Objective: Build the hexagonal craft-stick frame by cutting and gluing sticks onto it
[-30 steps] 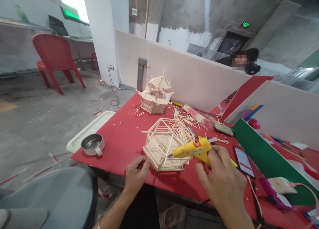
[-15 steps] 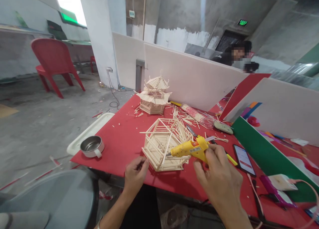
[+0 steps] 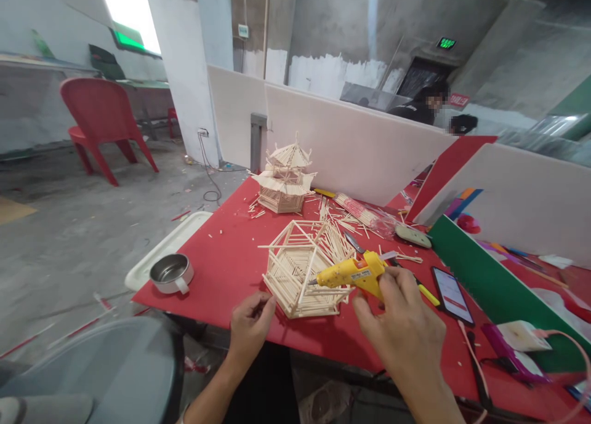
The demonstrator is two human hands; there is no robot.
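Note:
My right hand (image 3: 404,325) is wrapped around the handle of a yellow glue gun (image 3: 351,271). Its nozzle points left, at an upright stick on the near side of a six-sided frame of thin wooden sticks (image 3: 295,298). A clear glue stick pokes out of the gun's back end. My left hand (image 3: 252,325) is closed, thumb and fingers together, right by the frame's near left corner; what it pinches, if anything, is hidden. Behind the frame stands a tiered pagoda model (image 3: 286,181) of the same sticks.
Loose sticks (image 3: 339,242) and scissors (image 3: 353,240) lie behind the frame on the red table (image 3: 217,270). A metal cup (image 3: 170,273) stands at the left edge. To the right are a phone (image 3: 452,295), a green divider (image 3: 484,270) and cables. Someone is beyond the white partition (image 3: 351,147).
Both hands and the glue gun stay almost in place, with the nozzle still at the frame. The view shifts slightly, and the person beyond the partition has moved their head.

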